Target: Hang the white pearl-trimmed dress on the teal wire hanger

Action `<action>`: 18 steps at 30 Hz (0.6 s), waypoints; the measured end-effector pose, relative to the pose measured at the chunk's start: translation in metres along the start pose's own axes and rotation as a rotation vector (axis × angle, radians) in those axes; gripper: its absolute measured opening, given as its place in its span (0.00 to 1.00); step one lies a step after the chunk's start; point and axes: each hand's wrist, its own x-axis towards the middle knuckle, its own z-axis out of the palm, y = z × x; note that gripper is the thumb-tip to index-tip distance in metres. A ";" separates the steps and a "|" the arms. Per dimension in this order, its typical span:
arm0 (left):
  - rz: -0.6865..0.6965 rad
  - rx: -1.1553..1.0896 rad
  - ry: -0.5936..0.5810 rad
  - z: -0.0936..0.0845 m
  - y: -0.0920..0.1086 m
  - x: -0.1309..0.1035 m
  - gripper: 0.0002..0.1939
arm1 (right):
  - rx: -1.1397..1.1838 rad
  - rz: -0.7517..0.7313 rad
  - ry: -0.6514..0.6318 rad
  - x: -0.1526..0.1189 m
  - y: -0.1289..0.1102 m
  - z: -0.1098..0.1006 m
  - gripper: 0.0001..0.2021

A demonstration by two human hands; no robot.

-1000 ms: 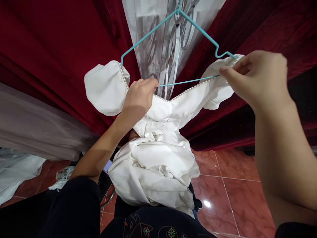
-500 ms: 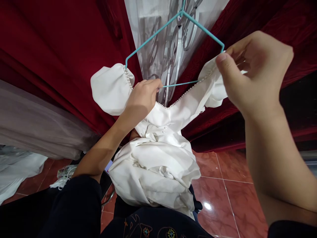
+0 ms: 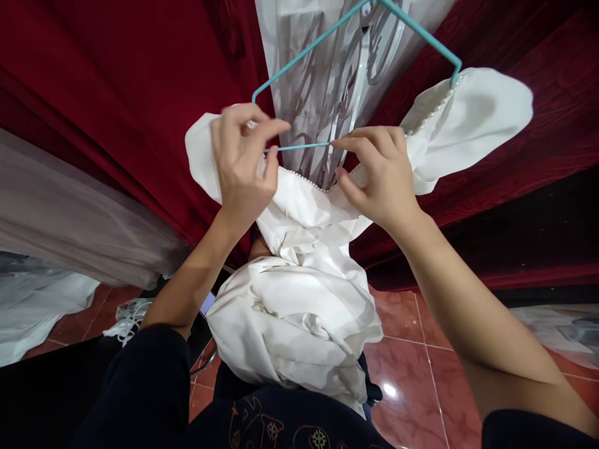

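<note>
Dress [image 3: 294, 299] may slip off the hanger's [image 3: 309, 49] corners if I tilt it, left hand [image 3: 243, 165] fingers parted, seemingly empty, right hand [image 3: 382, 178] half-curled at the bar [image 3: 304, 146], hold unclear.

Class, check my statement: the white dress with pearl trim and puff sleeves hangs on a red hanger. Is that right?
Not quite: the hanger is turquoise, not red, as the head view shows. The white dress with pearl trim and puff sleeves stands.

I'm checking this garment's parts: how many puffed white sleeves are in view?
2: one puffed sleeve, partly hidden behind the left hand; the other sleeve at the right end of the turquoise hanger, beyond the right hand.
</note>
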 end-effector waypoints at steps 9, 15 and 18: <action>-0.137 0.056 0.047 0.000 -0.086 0.007 0.06 | -0.089 0.095 0.033 -0.003 -0.019 -0.016 0.13; -0.506 0.062 -0.138 -0.048 -0.133 -0.001 0.03 | -0.082 0.101 0.048 0.001 -0.030 -0.014 0.13; -0.593 0.023 -0.523 -0.061 -0.107 -0.013 0.06 | -0.077 0.108 0.060 0.001 -0.031 -0.008 0.13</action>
